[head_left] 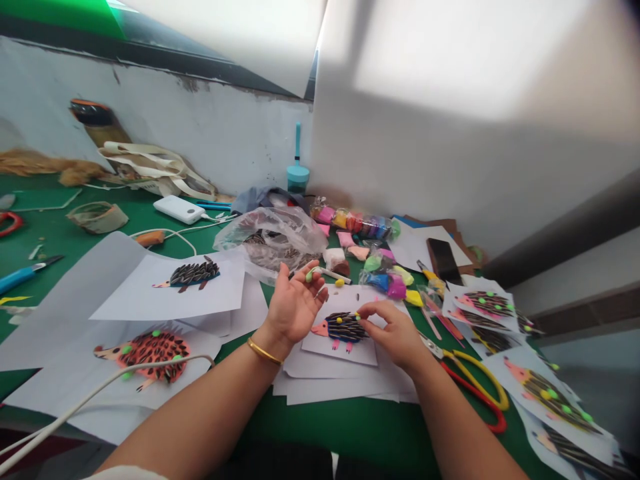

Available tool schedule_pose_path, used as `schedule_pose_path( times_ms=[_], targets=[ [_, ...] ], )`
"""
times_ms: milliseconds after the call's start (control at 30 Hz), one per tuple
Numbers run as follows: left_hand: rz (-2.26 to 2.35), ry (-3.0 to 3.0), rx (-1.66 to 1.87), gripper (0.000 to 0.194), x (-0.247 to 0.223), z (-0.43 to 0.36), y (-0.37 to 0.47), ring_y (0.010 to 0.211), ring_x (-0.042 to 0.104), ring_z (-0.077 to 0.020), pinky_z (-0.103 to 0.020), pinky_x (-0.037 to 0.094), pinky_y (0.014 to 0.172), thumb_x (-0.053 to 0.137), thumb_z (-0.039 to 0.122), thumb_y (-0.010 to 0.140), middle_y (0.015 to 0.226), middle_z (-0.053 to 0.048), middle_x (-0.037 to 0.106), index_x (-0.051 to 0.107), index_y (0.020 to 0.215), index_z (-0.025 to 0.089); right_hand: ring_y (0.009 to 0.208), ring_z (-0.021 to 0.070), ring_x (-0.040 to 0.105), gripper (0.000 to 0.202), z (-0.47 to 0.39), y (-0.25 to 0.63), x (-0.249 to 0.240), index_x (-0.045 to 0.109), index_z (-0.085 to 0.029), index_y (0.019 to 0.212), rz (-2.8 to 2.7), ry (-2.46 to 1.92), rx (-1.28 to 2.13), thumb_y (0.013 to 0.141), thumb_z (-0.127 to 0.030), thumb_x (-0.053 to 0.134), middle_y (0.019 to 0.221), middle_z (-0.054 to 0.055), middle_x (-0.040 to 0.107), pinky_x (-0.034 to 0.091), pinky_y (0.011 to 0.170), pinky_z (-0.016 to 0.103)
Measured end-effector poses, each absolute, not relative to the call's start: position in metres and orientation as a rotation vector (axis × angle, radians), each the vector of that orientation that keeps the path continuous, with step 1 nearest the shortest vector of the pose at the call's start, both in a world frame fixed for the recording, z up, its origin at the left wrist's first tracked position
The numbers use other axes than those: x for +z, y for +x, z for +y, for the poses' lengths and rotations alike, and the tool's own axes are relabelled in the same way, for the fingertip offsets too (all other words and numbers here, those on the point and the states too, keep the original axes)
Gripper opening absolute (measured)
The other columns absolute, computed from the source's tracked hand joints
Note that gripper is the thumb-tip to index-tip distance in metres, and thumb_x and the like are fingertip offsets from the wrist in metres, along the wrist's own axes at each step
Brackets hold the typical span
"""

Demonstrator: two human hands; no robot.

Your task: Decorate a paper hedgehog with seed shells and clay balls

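Fingers of right hand [395, 333] pinched on dot [358, 317] at hedgehog [344, 328], probably for precise placement. Left hand [294, 310] palm up, fingers loosely spread, likely so green clay [310, 274] is handy. Hedgehog lies on paper [320, 346], near counter's [345, 427] front edge.

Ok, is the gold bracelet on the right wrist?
No, the gold bracelet circles the wrist of the upturned left hand, and the right wrist is bare.
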State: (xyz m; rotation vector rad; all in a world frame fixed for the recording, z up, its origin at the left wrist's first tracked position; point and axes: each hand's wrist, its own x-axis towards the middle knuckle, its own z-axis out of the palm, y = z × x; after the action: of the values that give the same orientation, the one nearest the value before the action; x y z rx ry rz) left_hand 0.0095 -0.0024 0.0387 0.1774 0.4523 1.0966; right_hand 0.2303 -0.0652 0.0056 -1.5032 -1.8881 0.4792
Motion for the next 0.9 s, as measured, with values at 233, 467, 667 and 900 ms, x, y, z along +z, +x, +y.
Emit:
schedule_pose_path(
  times_ms=[233, 467, 667, 900],
  targets=[
    [0.465, 0.167, 1.108, 0.056, 0.037, 0.000, 0.008, 0.075, 0.064, -0.0149, -0.029, 0.054, 0.072, 0.034, 0.059, 0.096, 0.082, -0.005, 0.064, 0.065, 0.111, 0.015, 0.087, 0.0222, 0.066, 0.013, -0.061, 0.230, 0.005, 0.070, -0.024, 0.082, -2.031, -1.391, 0.414, 0.087, -0.034, 0.063, 0.088, 0.004, 0.072, 0.051, 0.081, 0.039],
    [0.471, 0.168, 1.100, 0.056, 0.037, -0.001, 0.009, 0.075, 0.063, -0.0148, -0.029, 0.054, 0.071, 0.034, 0.060, 0.096, 0.081, -0.005, 0.063, 0.065, 0.111, 0.016, 0.101, 0.0260, 0.061, 0.011, -0.058, 0.244, 0.000, 0.074, -0.026, 0.078, -2.068, -1.440, 0.282, 0.085, -0.033, 0.068, 0.104, 0.006, 0.069, 0.048, 0.089, 0.046],
    [0.485, 0.170, 1.103, 0.057, 0.039, -0.002, 0.010, 0.074, 0.063, -0.0145, -0.029, 0.054, 0.070, 0.033, 0.060, 0.097, 0.081, -0.005, 0.062, 0.065, 0.111, 0.015, 0.106, 0.0269, 0.058, 0.006, -0.057, 0.242, -0.004, 0.074, -0.027, 0.080, -2.104, -1.462, 0.282, 0.084, -0.028, 0.069, 0.109, 0.006, 0.067, 0.045, 0.093, 0.050],
    [0.485, 0.170, 1.100, 0.056, 0.040, -0.002, 0.010, 0.073, 0.063, -0.0143, -0.028, 0.054, 0.069, 0.033, 0.059, 0.097, 0.081, -0.005, 0.062, 0.065, 0.109, 0.014, 0.109, 0.0272, 0.058, 0.005, -0.055, 0.242, -0.006, 0.075, -0.028, 0.084, -2.124, -1.471, 0.298, 0.082, -0.026, 0.071, 0.111, 0.005, 0.067, 0.044, 0.097, 0.051]
  ],
)
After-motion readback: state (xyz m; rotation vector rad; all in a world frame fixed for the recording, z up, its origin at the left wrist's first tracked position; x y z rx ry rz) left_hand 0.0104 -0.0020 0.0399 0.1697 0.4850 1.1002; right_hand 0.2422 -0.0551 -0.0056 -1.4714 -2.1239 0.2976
